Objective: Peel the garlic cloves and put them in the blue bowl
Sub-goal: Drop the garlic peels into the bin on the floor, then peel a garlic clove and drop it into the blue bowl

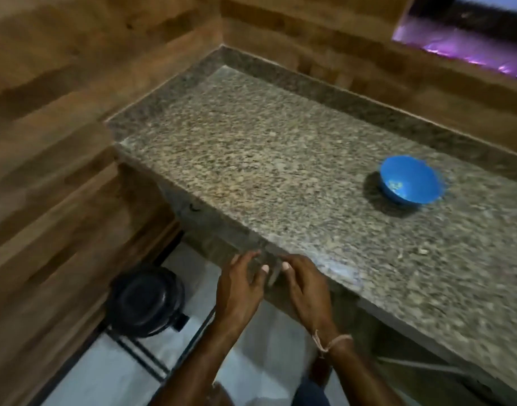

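Blue bowl (409, 180) sits upright on the speckled granite worktop (280, 159), toward its right side and a little back from the front edge, with a few small pale bits (396, 184) lying in its bottom (likely garlic, though they are too small and blurred to be sure). Another pale scrap (423, 251) lies on the stone nearer the front edge, apart from the bowl. Well away from the bowl, both hands hover close together at the front edge of the worktop. The left hand (241, 284) is released, its fingers spread and loose, with nothing visibly held. The right hand (305, 284) sits just beside it with fingers bent downward, and the blur makes it impossible to tell whether it pinches anything. A faint grey streak shows between the two hands; what it is I cannot tell. A pale string bracelet (331, 343) circles the right wrist. Below and to the left of the hands, a round black bin (146, 301) stands on the light tiled floor (111, 373). Wood-patterned walls (61, 127) enclose the worktop's corner, and a window (468, 39) with a purple glow shows at the upper right.
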The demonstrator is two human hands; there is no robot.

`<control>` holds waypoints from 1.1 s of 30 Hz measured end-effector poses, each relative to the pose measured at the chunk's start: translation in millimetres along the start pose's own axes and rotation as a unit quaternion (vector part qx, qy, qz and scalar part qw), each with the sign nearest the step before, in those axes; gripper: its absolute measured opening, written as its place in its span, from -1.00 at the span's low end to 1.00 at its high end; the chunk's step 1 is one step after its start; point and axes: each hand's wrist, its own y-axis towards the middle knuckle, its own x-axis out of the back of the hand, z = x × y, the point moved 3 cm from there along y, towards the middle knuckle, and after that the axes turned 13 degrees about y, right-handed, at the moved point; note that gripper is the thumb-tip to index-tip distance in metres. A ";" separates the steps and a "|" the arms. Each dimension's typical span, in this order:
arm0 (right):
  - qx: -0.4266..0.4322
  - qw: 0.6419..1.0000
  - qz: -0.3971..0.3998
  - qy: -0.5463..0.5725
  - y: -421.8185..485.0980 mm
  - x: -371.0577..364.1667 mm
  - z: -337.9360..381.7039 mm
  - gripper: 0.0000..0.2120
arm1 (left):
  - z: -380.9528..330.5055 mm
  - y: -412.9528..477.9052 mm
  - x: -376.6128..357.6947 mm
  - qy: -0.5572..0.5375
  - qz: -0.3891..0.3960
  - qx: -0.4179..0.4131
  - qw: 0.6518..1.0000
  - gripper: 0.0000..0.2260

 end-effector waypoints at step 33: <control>-0.129 0.949 -0.070 -0.280 74.9 311.7 -178.0 -0.39 | -296.3 98.1 -232.0 0.105 -0.028 -0.161 0.981 -0.91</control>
